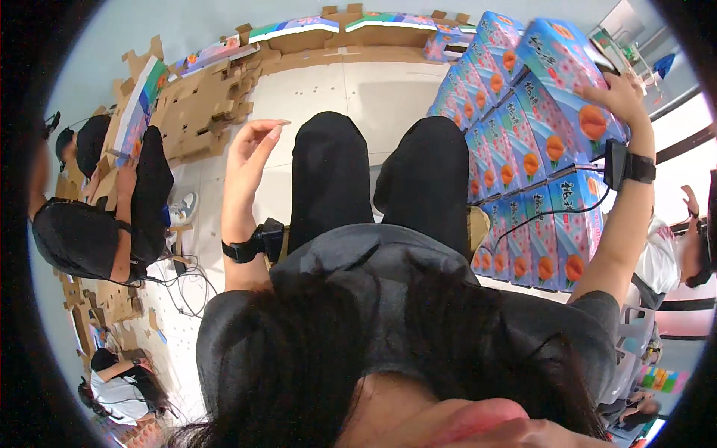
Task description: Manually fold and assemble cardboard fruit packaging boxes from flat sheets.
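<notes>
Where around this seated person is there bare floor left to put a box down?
The white tiled floor ahead of the knees is bare, bordered by flat cardboard on the left and the blue box stack on the right. It is crowded on the right, where the right hand rests on the stack; the left hand is raised, empty.

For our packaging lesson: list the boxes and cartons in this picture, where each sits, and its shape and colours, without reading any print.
Stack of boxes: at the person's right, blue rectangular cartons with pink blossoms and orange fruit.
Top box: on that stack, under the right hand, tilted.
Flat cardboard: brown die-cut sheets on the floor, far left.
Unfolded printed cartons: along the far wall.
</notes>
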`<state>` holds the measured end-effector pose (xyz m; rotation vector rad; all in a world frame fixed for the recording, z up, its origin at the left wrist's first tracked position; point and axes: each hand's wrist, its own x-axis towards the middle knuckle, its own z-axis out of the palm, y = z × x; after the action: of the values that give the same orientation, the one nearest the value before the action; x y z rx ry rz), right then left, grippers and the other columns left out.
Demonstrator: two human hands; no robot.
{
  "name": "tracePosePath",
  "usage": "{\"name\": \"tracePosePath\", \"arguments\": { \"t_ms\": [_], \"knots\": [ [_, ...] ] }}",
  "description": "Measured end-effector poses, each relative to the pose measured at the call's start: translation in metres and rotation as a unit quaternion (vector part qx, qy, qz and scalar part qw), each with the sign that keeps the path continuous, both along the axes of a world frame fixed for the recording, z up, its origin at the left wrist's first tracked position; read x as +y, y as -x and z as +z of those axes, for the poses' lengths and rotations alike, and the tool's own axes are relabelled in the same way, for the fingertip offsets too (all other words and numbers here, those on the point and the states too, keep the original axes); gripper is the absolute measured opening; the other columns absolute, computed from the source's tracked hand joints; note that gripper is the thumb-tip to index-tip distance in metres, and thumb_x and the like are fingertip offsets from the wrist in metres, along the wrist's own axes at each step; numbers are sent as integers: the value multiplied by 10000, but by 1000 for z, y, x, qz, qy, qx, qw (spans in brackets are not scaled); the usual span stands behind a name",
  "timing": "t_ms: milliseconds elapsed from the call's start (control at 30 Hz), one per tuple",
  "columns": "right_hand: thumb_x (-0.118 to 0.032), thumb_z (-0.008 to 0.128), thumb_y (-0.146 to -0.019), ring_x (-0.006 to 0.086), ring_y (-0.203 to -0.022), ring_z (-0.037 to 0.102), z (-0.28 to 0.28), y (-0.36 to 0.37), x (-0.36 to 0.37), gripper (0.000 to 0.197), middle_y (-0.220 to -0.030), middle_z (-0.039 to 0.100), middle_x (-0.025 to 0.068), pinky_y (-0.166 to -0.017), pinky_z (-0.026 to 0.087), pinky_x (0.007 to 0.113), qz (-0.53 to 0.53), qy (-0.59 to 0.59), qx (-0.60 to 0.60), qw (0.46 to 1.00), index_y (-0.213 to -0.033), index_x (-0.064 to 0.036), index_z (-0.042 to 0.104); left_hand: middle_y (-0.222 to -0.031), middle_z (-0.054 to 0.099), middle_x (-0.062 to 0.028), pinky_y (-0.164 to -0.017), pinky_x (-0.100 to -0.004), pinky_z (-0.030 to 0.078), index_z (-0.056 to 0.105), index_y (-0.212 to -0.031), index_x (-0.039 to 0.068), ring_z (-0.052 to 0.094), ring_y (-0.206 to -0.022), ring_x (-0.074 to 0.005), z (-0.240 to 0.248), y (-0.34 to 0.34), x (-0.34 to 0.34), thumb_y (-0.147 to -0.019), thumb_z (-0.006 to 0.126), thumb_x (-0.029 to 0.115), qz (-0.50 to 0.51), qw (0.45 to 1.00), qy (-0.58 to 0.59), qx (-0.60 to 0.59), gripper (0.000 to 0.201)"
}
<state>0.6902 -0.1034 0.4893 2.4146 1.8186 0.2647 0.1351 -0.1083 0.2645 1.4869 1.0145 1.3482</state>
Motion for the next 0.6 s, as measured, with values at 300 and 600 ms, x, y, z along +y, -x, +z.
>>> {"name": "tracePosePath", "arguments": {
  "t_ms": [300,600],
  "knots": [
    [-772,603,-599,323,-1139,571,-45,-91,6,937,-1156,647,187,-1065,246,474,-107,-5,28,994,-1088,23,677,-1068,657,-51,-933,-270,419,627,-1036,31,564,-1023,-116,-2,-7,7,-925,613,120,-33,999,19,-14,143],
    [-784,567,-626,345,-1169,559,-58,-79,9,970,-1174,626,249,-1043,258,498,-93,-6,-27,995,-1111,53,649,-1075,652,-59,-937,-272,416,612,-1058,19,579,-1024,-133,-5,-13,4,-938,583,99,-88,994,28,51,147]
  ]
}}
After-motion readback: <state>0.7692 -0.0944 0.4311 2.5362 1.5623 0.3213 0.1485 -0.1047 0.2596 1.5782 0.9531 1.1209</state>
